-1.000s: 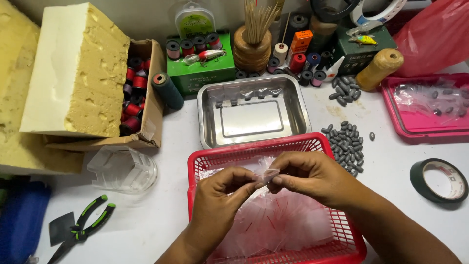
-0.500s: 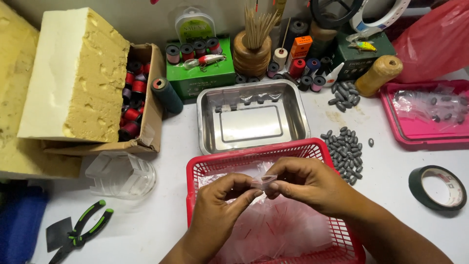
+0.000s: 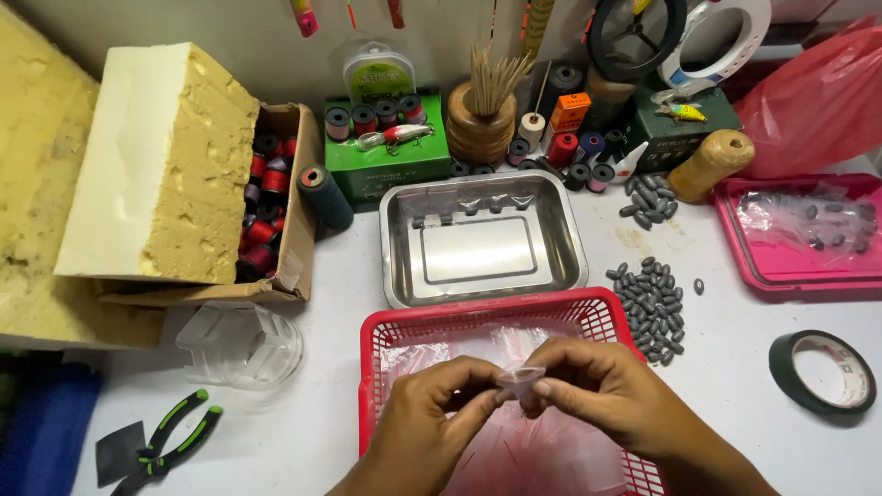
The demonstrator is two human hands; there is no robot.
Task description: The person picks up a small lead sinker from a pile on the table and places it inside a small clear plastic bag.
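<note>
**Both hands pinch a small clear bag over the red basket**

Since half a second ago my hands have barely shifted; they have drawn slightly closer together and the little bag's mouth now shows between them, above the red basket (image 3: 496, 317).

Going left from the basket, the green-handled pliers (image 3: 170, 439) lie on the white surface (image 3: 312, 404), with a clear plastic cup (image 3: 241, 344) just above them and a block of yellow foam (image 3: 165, 165) further back.

My left hand (image 3: 424, 418) sits over the basket's near left part, its fingers (image 3: 482, 400) closed on one lip of the small clear bag (image 3: 521, 378). My right hand (image 3: 606, 400) has its fingers (image 3: 544, 388) closed on the other lip. The bag hangs over the heap of clear bags (image 3: 524, 441) inside the basket.

I judge the work is opening the bag. Done well, I would rub the two lips apart with light pressure, keep it over the basket, and avoid tearing the thin film.

Behind the basket stands the steel tray (image 3: 482, 239); right of the basket lies a pile of grey sinkers (image 3: 654, 303).
</note>
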